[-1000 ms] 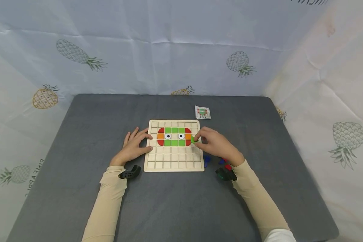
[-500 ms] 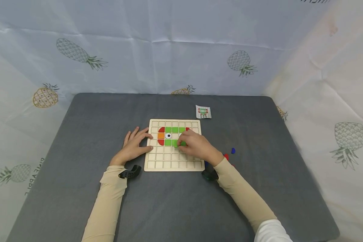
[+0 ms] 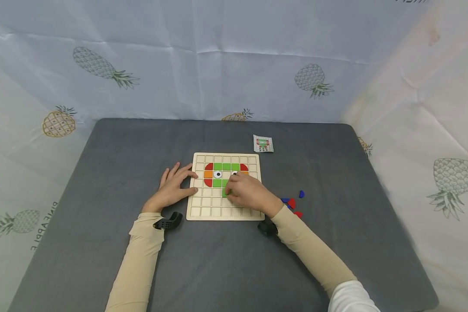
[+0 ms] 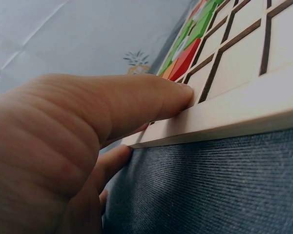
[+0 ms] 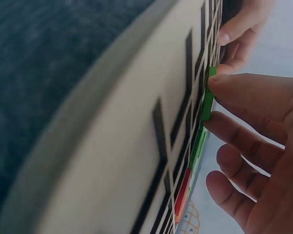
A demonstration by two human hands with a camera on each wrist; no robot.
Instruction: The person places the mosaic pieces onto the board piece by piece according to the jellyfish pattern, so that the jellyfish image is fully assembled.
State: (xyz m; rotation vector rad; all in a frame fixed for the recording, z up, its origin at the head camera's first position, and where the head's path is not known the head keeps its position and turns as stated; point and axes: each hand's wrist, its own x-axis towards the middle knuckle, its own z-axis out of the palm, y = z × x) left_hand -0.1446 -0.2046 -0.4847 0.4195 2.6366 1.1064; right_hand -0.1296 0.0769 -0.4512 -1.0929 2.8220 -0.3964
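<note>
A wooden grid board (image 3: 206, 212) lies on the dark table, bearing red, orange, green and white eye-marked tiles in its upper rows. My left hand (image 3: 172, 187) rests at the board's left edge, with thumb and index finger touching the rim, as the left wrist view confirms. Over the middle of the board, my right hand (image 3: 251, 193) pinches a green square tile (image 5: 208, 97) between thumb and fingers. That tile lies at the grid just under the lower green row, and the hand hides tiles to the right of it.
Right of the board lie loose pieces, among them a red piece (image 3: 292, 203) and a blue piece (image 3: 301, 194). A small printed pattern card (image 3: 263, 143) sits behind the board's right corner. A pineapple-print cloth (image 3: 160, 82) hangs behind the table (image 3: 140, 147).
My right hand has carried the green tile leftward from the board's right side to the middle, then slightly nearer to me. My left hand has stayed on the board's edge.
</note>
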